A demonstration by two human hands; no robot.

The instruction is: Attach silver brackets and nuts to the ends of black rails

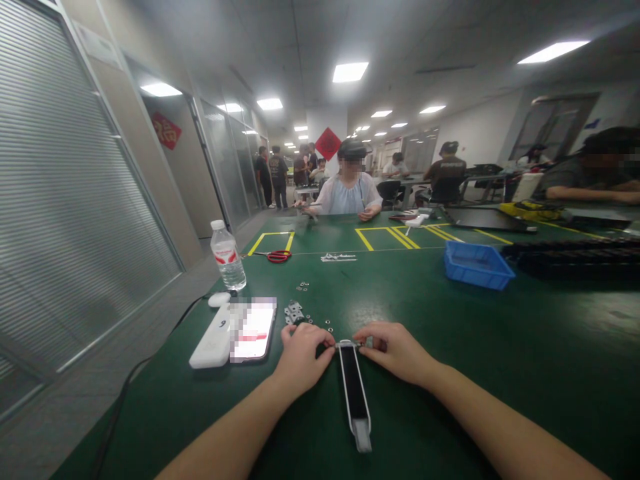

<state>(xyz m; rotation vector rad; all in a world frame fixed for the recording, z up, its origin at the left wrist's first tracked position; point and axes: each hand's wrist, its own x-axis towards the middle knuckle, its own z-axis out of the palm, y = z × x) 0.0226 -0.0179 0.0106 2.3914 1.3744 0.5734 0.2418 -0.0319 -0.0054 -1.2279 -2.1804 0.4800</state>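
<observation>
A long narrow piece with a white frame, a black strip along its middle and a grey end [356,393] lies on the green table in front of me. Its far end sits between my two hands. My left hand [305,353] is closed, thumb and fingertips pinched at the left side of that far end. On the other side, my right hand [397,350] pinches close to the right corner, where a tiny metallic bit shows at the fingertips. My fingers mostly hide what each pinch holds. Beyond my left hand lie small metal brackets [294,311] and several loose nuts [329,323].
Left of my hands are a white power bank [213,340], a lit phone [254,330] and a water bottle [228,257]. Red-handled scissors [279,256], thin white pieces [339,257] and a blue tray [477,265] lie farther off. A person [353,180] sits opposite.
</observation>
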